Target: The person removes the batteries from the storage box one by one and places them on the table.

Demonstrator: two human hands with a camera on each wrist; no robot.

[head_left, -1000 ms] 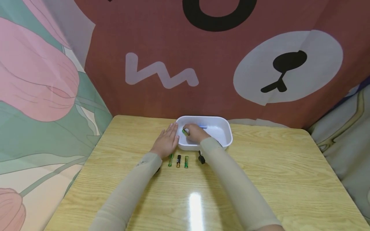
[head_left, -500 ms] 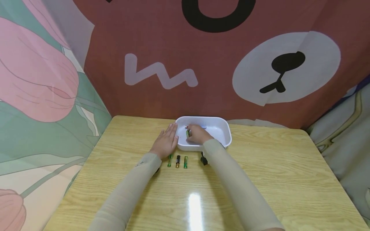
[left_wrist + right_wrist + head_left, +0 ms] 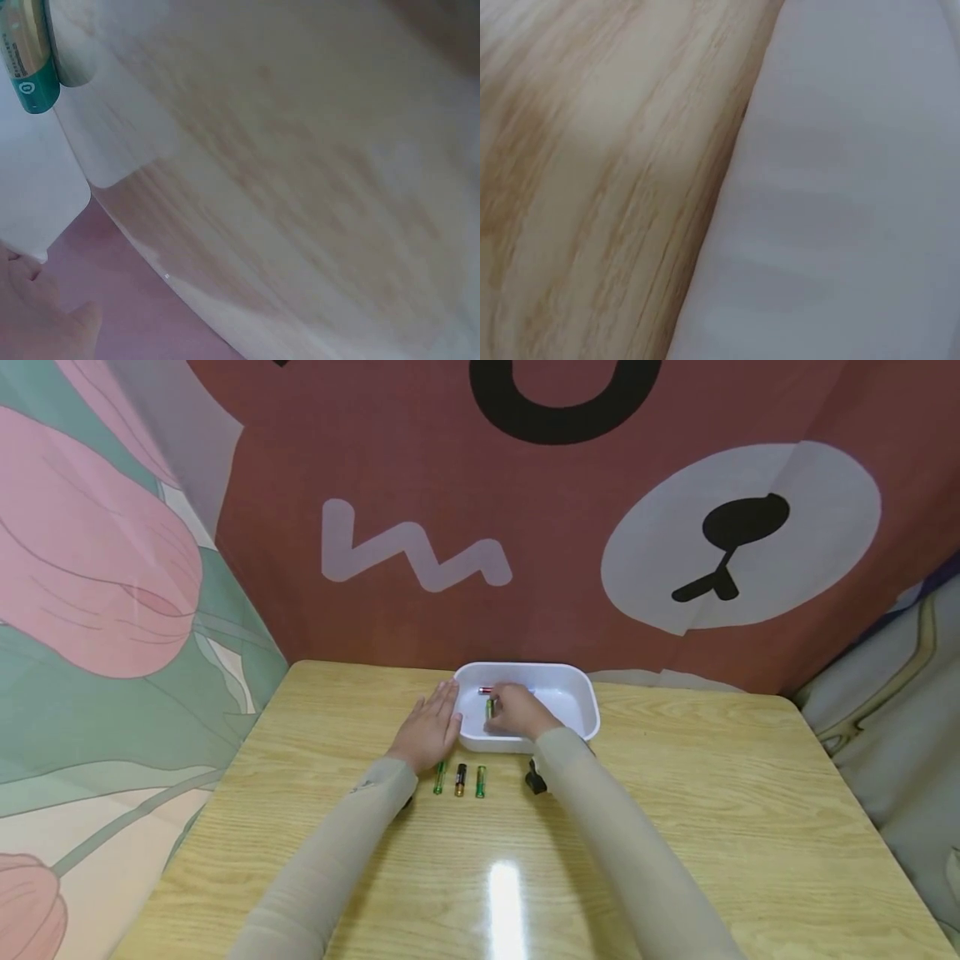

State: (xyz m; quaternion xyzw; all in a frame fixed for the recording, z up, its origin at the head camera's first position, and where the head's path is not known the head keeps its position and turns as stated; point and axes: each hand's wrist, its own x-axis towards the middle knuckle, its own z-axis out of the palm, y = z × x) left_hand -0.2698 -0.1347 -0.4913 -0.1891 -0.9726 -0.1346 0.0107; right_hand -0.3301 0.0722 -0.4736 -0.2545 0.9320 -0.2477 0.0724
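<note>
My left hand [image 3: 427,727] lies with straight fingers against the left side of a white plastic tray [image 3: 592,714]. Inside that tray, my right hand [image 3: 521,710] pinches a green battery [image 3: 490,710] between thumb and fingers. A red battery [image 3: 485,691] lies just beyond those fingertips, partly covered by the hand. Three more batteries lie side by side on the table in front: a green battery [image 3: 439,778] by the left wrist, a black-and-gold battery [image 3: 461,780] and another green battery [image 3: 481,782]. The right wrist view shows only tray wall [image 3: 840,187] and wood.
The wooden table [image 3: 697,818] runs up to a brown cloth backdrop [image 3: 420,627] right behind the tray. A black strap piece [image 3: 536,778] hangs under the right wrist. Something blue [image 3: 532,692] in the tray is mostly hidden behind the right hand.
The right hand has shifted slightly right inside the tray, and the green battery in its fingers has turned from slanted to pointing away from me. The red battery has come into view. The left hand stays put.
</note>
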